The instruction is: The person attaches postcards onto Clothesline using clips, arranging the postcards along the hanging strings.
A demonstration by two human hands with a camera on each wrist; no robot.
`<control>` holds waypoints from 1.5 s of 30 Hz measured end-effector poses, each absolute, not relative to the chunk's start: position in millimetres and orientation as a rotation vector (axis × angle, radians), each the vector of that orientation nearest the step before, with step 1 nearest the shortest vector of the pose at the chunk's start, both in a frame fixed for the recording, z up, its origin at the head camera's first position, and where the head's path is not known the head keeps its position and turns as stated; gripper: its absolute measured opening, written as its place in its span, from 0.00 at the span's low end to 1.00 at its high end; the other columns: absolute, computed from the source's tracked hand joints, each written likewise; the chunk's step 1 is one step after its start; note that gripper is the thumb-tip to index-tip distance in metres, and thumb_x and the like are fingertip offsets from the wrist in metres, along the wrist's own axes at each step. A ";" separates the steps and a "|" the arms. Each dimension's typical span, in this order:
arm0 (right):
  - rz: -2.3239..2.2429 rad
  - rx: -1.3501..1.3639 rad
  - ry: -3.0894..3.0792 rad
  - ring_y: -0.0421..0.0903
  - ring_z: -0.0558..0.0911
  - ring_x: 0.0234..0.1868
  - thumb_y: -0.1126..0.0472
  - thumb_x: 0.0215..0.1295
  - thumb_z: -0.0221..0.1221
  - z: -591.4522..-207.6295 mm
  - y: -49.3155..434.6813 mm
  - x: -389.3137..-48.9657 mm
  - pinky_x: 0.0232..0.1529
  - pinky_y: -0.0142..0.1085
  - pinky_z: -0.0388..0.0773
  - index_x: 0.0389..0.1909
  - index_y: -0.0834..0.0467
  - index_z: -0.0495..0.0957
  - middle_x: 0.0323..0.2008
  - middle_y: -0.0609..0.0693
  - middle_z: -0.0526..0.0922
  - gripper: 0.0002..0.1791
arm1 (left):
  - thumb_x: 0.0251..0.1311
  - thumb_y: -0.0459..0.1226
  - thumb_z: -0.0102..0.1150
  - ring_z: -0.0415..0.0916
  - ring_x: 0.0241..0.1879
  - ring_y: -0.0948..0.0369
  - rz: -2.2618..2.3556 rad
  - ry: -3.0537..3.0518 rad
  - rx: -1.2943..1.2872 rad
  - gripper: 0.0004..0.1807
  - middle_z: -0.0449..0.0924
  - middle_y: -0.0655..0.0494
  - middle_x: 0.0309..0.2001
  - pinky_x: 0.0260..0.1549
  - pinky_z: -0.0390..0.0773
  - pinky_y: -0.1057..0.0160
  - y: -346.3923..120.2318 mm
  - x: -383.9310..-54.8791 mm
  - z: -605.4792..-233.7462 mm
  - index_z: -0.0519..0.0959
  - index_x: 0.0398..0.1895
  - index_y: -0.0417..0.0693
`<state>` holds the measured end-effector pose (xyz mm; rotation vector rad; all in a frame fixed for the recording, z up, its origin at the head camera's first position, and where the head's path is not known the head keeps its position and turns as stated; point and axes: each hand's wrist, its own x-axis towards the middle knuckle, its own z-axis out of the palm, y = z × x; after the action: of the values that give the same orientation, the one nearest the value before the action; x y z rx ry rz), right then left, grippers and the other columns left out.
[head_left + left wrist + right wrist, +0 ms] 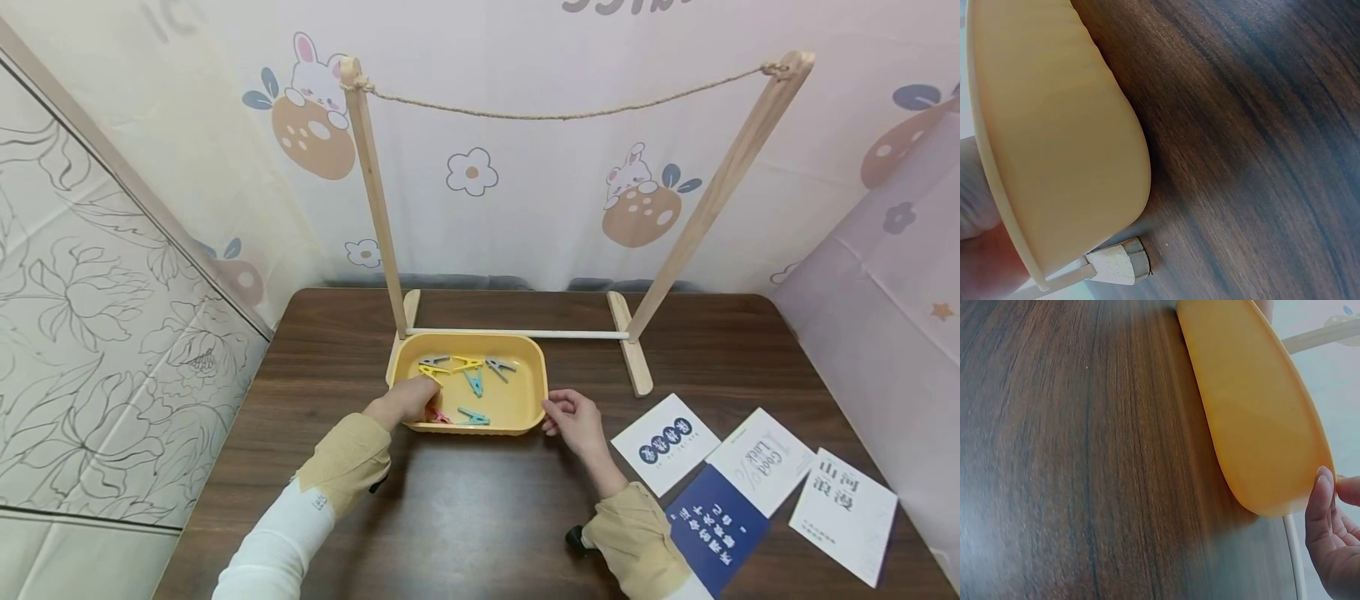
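A yellow plastic basin (517, 421) holds several clothespins, among them a yellow clothespin (467, 363), a grey clothespin (501, 367), a teal clothespin (473, 416) and a pink-red clothespin (439, 416). My left hand (408, 400) reaches over the basin's front left rim, fingers down inside beside the pink-red clothespin. Those fingertips are mostly hidden, and in the left wrist view the basin's wall (1060, 137) blocks them. At the basin's right end, my right hand (573, 419) pinches the rim, with a digit on either side of it in the right wrist view.
Behind the basin stands a wooden frame (712, 200) with a twine rope (525, 116) strung across its top. To the right lie several cards, including a blue card (717, 529) and a white card (665, 444). A patterned curtain (525, 225) hangs behind the brown table (480, 517).
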<state>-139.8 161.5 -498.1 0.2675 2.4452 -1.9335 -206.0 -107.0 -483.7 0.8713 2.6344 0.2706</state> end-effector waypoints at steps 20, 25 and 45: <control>-2.048 0.336 2.394 0.41 0.76 0.14 0.70 0.57 0.56 -500.5 158.5 -137.5 0.17 0.32 0.76 0.38 0.73 0.72 0.17 0.54 0.77 0.10 | 0.41 0.33 0.68 0.62 0.22 0.63 0.365 2.626 0.907 0.09 0.70 0.57 0.20 0.24 0.66 0.66 -108.3 -209.9 -481.7 0.75 0.20 0.43; -2.067 0.355 2.388 0.41 0.75 0.14 0.71 0.57 0.56 -499.7 158.0 -136.7 0.16 0.32 0.76 0.38 0.74 0.72 0.16 0.54 0.76 0.10 | 0.43 0.35 0.67 0.62 0.23 0.63 0.436 2.624 0.895 0.10 0.73 0.53 0.23 0.23 0.64 0.66 -107.1 -208.2 -475.5 0.75 0.24 0.41; -2.065 0.384 2.380 0.40 0.75 0.14 0.70 0.57 0.56 -500.0 156.8 -135.1 0.17 0.32 0.76 0.38 0.73 0.72 0.17 0.54 0.76 0.11 | 0.43 0.33 0.66 0.73 0.31 0.59 0.780 2.789 0.923 0.12 0.75 0.52 0.31 0.30 0.73 0.66 -105.3 -196.4 -481.3 0.78 0.33 0.37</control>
<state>-135.1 156.8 -500.0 0.3838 2.3803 -2.0646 -196.4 -105.3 -481.3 0.9225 2.7891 0.7796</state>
